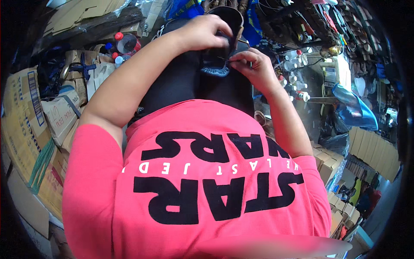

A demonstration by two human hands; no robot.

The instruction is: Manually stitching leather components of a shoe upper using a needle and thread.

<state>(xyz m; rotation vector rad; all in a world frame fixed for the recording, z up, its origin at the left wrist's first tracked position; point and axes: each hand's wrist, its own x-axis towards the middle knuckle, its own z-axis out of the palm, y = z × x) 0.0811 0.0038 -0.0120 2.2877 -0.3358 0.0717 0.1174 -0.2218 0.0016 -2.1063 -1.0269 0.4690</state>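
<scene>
A dark shoe-like piece [215, 70] with a puckered blue-grey edge rests on my lap, between my black-clad thighs. Over its upper left side my left hand [203, 33] is bent, fingers curled inward; what they pinch is hidden. My right hand [255, 67] is closed at the right of the puckered edge, thumb and forefinger pressed together. Whatever sits in that pinch is too small to name. A thin pale line, perhaps thread or a needle, shows near the right fingertips. Just beyond, a dark, curved shoe-shaped piece [228, 17] with a tan edge stands.
Cardboard boxes [26, 125] stack up at my left, near bottles with red and blue caps [127, 43]. More small bottles [297, 84] stand at my right, beside a blue plastic bag [355, 108]. Shoe-shaped pieces [364, 30] line the far right; flat cardboard [375, 153] lies lower.
</scene>
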